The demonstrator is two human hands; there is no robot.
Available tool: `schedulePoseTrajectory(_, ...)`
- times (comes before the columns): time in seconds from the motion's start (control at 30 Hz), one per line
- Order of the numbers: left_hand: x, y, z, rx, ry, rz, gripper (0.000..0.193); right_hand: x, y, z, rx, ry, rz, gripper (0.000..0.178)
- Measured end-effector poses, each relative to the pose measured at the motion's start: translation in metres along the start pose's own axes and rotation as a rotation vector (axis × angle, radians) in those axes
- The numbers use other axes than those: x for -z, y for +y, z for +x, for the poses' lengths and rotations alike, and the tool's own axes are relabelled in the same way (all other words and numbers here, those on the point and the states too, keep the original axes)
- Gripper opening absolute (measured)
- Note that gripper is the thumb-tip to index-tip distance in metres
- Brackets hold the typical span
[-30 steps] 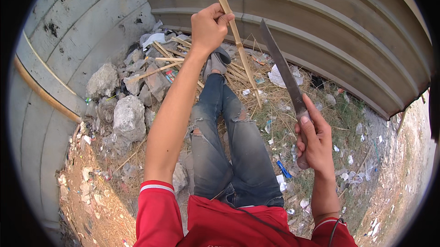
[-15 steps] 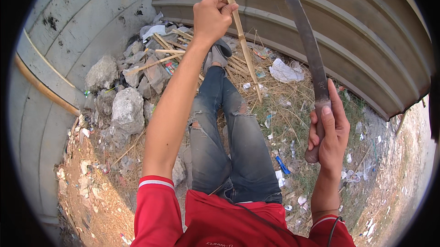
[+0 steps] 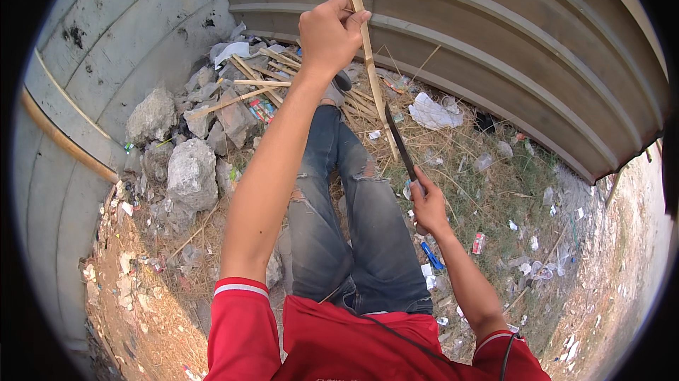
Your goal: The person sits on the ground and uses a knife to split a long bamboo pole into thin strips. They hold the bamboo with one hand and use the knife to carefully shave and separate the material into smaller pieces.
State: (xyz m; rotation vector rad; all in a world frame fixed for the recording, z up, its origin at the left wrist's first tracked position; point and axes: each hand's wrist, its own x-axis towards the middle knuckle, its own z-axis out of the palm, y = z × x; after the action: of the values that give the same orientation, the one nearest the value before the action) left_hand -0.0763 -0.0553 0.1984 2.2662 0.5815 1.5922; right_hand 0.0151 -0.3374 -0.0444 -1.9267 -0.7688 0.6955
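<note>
Tan strip [image 3: 372,70]: one long, bamboo-like length with a node partway down; it slants beyond the jeans [image 3: 378,239], its lower end near their right knee, its upper end out of frame.
Left hand [image 3: 331,36]: fingers curled in and thumb pressed to the strip, gripping it, well beyond the knees of the jeans.
Right hand [image 3: 429,204]: wrapped around the handle of the long knife [image 3: 402,144], just right of the jeans' right leg.
Knife blade: dark, beyond the jeans' right knee, its tip at the strip's right edge below the node; whether they touch, I cannot tell.
Loose strips [image 3: 277,63]: heaped beyond the jeans, mostly to the left; they suggest several pieces are already cut.
Held strip's progress: it looks whole, with no fresh split or shaving that I can make out, so the blade work on its lower part seems unfinished; how much remains cannot be told.
Rocks [image 3: 192,172]: left of the jeans.
Blue object [image 3: 432,256]: just right of the jeans' right thigh.
</note>
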Motion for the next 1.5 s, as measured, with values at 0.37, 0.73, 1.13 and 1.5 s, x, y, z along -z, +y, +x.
schedulePoseTrajectory(0.37,0.001,0.000,-0.008,-0.019,0.059,0.028,0.028,-0.032,-0.098,-0.035,0.505,0.184,0.141,0.052)
schedulePoseTrajectory(0.73,0.010,-0.008,-0.010,0.055,-0.013,-0.032,0.028,-0.018,0.254,0.026,0.024,0.148,-0.173,0.053)
schedulePoseTrajectory(1.13,0.108,-0.030,-0.043,0.272,0.273,-0.287,0.023,0.044,0.258,-0.098,-0.244,0.555,-0.881,0.056)
schedulePoseTrajectory(1.5,0.182,-0.042,-0.360,1.010,0.585,-0.752,0.027,-0.067,0.344,-0.078,-0.440,0.178,-0.838,0.047)
